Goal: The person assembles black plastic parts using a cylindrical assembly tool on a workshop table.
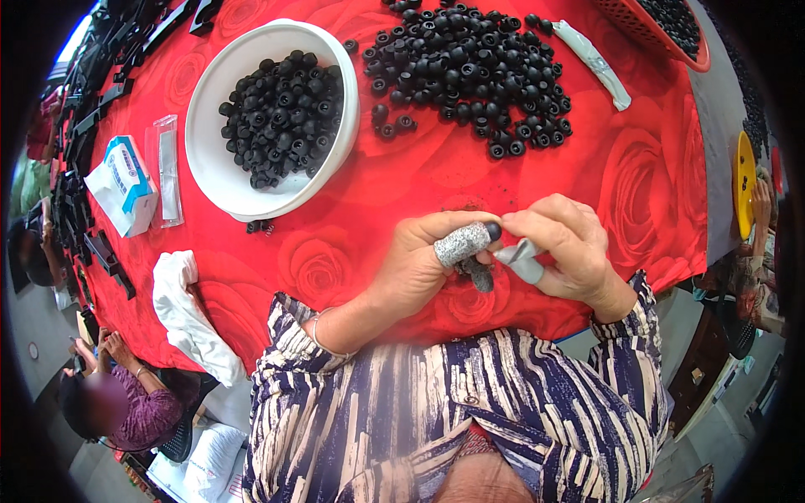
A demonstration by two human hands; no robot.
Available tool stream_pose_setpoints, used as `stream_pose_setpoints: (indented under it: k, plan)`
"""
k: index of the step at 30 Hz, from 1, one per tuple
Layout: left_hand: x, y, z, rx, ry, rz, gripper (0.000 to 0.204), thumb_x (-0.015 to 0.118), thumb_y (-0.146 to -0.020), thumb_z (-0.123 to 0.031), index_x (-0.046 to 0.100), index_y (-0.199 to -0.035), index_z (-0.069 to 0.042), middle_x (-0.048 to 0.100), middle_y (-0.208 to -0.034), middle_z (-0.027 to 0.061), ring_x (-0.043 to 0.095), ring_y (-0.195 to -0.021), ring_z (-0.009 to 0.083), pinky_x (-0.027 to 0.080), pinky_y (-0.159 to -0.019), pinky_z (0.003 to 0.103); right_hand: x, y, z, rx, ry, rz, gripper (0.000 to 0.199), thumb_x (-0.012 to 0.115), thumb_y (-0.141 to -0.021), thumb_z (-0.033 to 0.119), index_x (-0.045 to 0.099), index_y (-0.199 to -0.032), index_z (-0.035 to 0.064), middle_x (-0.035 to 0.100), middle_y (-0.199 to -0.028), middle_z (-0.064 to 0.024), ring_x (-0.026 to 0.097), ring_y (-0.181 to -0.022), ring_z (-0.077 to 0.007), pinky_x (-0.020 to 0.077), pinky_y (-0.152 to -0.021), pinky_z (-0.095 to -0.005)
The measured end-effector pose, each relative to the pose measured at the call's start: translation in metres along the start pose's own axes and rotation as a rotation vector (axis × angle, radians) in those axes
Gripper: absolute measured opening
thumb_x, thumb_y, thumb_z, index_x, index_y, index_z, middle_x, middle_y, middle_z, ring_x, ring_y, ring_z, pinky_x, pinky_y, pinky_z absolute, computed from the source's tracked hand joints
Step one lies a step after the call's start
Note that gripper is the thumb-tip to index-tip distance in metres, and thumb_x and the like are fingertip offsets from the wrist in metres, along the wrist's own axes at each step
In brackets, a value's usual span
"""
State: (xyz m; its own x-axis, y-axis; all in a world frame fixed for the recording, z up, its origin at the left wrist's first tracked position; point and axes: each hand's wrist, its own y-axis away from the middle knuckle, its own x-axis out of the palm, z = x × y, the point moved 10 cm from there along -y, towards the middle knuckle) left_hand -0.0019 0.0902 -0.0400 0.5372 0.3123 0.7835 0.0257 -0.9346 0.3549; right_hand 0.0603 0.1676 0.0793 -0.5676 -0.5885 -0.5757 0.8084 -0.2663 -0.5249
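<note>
Both hands meet just in front of the person's chest, on the near side of the white bowl (pixel 210 159). The left hand (pixel 419 260) pinches one small black rubber ring (pixel 493 230) between a thumb and forefinger that wear grey finger cots (pixel 459 244). The right hand (pixel 563 247) is closed on a small grey tool (pixel 513 252) whose tip touches the ring; its exact kind cannot be told.

The white bowl, half full of like rings, stands on the counter (pixel 402 176) under a red rose-print cloth. Beyond and to the right of the bowl lies a loose pile of rings (pixel 470 71); a red basket (pixel 650 29) sits farther right still. A tissue pack (pixel 126 184) lies left of the bowl.

Judgement: the work is best done with the ring held by its rim only, the tool led squarely to the opening, and the hands braced together so the small part cannot slip.
</note>
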Motion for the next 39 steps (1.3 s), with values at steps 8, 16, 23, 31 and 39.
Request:
stream_pose_setpoints:
  k: [8,16,23,31,39]
  plan:
    - [0.005,-0.003,-0.001,0.009,-0.025,0.007,0.024,0.061,-0.087,-0.007,0.063,-0.109,0.002,0.063,-0.097,0.0062,0.06,-0.084,0.0115,0.048,-0.073,0.022,0.01,0.005,0.005,-0.07,0.064,0.01,0.04,0.072,-0.06,0.006,0.062,-0.098,-0.0025,0.058,-0.077,-0.0078,0.057,-0.057,-0.0181,0.042,-0.046,-0.0294]
    - [0.004,-0.003,0.002,-0.01,-0.01,0.01,0.023,0.061,-0.087,-0.006,0.063,-0.108,0.002,0.062,-0.096,0.0054,0.059,-0.082,0.0106,0.047,-0.073,0.022,0.01,0.001,0.006,-0.071,0.014,0.024,0.037,0.072,-0.061,0.006,0.061,-0.095,-0.0035,0.057,-0.077,-0.0089,0.058,-0.059,-0.0199,0.0444,-0.047,-0.031]
    - [0.006,-0.003,0.002,0.016,-0.015,0.029,0.023,0.059,-0.088,-0.007,0.063,-0.109,0.001,0.063,-0.095,0.0069,0.062,-0.081,0.0126,0.052,-0.069,0.023,0.011,0.001,0.0,-0.023,-0.062,0.03,0.035,0.073,-0.062,0.002,0.061,-0.095,-0.0039,0.056,-0.076,-0.0091,0.058,-0.059,-0.0212,0.0463,-0.048,-0.0307]
    - [0.007,-0.002,0.001,-0.09,-0.028,0.037,0.023,0.06,-0.088,-0.008,0.062,-0.108,0.002,0.065,-0.088,0.0091,0.063,-0.079,0.0138,0.053,-0.071,0.025,0.007,0.003,-0.001,0.038,-0.138,-0.006,0.03,0.076,-0.067,0.001,0.065,-0.095,-0.0003,0.061,-0.077,-0.0098,0.06,-0.061,-0.0181,0.0469,-0.048,-0.0267]
    - [0.008,0.001,0.012,-0.214,0.09,0.11,0.023,0.065,-0.083,-0.005,0.062,-0.105,0.002,0.064,-0.09,0.0089,0.063,-0.075,0.0147,0.052,-0.06,0.027,0.01,0.005,0.002,0.069,-0.191,0.063,0.032,0.079,-0.066,0.006,0.065,-0.094,-0.0009,0.06,-0.075,-0.0101,0.06,-0.06,-0.0175,0.0462,-0.048,-0.0266]
